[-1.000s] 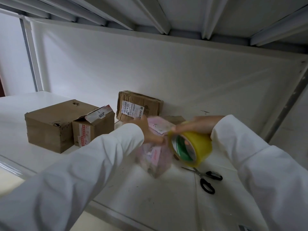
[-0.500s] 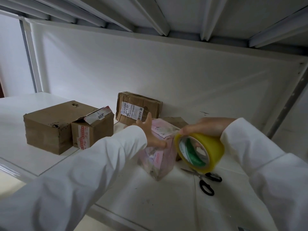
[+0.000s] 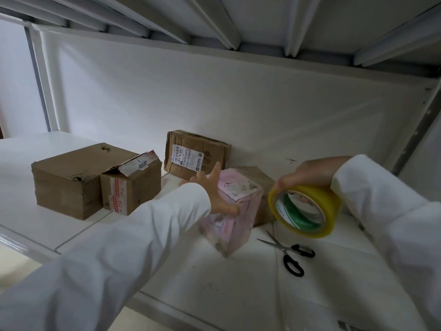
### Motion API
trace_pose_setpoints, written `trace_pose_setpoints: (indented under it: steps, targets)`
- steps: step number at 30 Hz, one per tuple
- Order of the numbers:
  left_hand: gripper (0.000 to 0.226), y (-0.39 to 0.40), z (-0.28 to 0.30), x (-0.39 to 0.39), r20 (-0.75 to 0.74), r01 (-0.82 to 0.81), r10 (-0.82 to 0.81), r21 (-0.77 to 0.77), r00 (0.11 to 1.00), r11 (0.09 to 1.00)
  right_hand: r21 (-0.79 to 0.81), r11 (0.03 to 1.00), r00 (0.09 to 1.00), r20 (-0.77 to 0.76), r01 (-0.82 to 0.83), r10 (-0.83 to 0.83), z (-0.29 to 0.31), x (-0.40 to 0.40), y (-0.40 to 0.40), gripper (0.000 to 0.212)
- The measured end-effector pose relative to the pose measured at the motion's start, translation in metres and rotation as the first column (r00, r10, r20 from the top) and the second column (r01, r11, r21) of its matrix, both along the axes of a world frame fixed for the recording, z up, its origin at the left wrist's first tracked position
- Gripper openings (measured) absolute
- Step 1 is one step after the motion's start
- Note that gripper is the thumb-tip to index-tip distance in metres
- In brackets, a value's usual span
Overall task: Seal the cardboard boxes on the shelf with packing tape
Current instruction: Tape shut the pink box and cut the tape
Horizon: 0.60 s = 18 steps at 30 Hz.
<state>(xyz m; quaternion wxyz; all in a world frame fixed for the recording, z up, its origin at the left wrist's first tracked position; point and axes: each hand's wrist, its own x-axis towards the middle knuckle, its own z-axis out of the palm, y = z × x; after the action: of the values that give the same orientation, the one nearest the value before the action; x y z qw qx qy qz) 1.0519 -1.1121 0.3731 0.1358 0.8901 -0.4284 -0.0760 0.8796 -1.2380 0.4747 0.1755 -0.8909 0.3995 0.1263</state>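
Right now, left hand (image 3: 216, 189) flat against the pink box (image 3: 235, 211) at centre of the shelf (image 3: 238, 283), fingers spread and straight, thumb pressed on the box's near-left face. Right hand (image 3: 307, 172) at 3 o'clock from that box, curled over the top of the yellow tape roll (image 3: 305, 211), gripping it with the roll's open core turned toward the camera. Roll held up clear of the shelf, just beside the pink box; touching or not, cannot tell. Tucked behind the pink box at 1 o'clock, a brown box (image 3: 260, 180), mostly hidden. Black-handled scissors (image 3: 290, 253) lying flat at 5 o'clock from the pink box, blades pointing toward it. Over at 9 o'clock, large cardboard box (image 3: 69, 180) with a smaller box (image 3: 131, 187) touching its right side, top flap of the smaller one lifted. Labelled box (image 3: 195, 154) leaning against the back wall at 12 o'clock. White sleeves on both arms.
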Motion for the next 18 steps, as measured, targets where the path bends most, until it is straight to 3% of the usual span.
trace_pose_setpoints:
  steps: [2,4,6,9,12,13,18]
  targets:
    - [0.125,0.000,-0.001,0.000,0.010,0.010,-0.010,0.000,1.000,1.000,-0.072,0.997,0.996,-0.083,0.014,-0.020,-0.008,0.003,-0.002,0.057]
    - [0.118,-0.002,0.000,-0.001,0.016,0.020,-0.020,-0.004,1.000,1.000,-0.102,0.995,0.987,-0.156,0.017,-0.033,-0.025,0.005,-0.009,0.048]
    - [0.110,-0.001,0.001,-0.001,0.012,0.034,-0.034,-0.018,0.999,0.999,-0.045,0.998,0.988,-0.148,0.041,-0.047,-0.037,0.009,-0.008,0.038]
    - [0.109,0.000,0.005,0.000,0.004,0.046,-0.046,0.026,0.999,0.999,0.003,0.999,0.993,-0.106,0.054,-0.053,-0.047,0.017,-0.011,0.047]
    - [0.113,-0.006,0.022,0.000,0.193,0.056,-0.103,0.232,0.976,0.971,0.012,1.000,0.994,-0.110,0.014,-0.013,-0.058,0.023,-0.012,0.057]
    - [0.111,-0.010,0.030,0.000,0.224,0.088,-0.142,0.234,0.964,0.968,0.026,1.000,0.995,-0.100,0.014,-0.012,-0.060,0.024,-0.014,0.057]
    - [0.053,-0.033,0.049,-0.008,0.138,0.368,-0.361,-0.028,0.922,0.929,0.053,0.998,0.997,-0.070,0.015,-0.011,-0.066,0.020,-0.019,0.049]
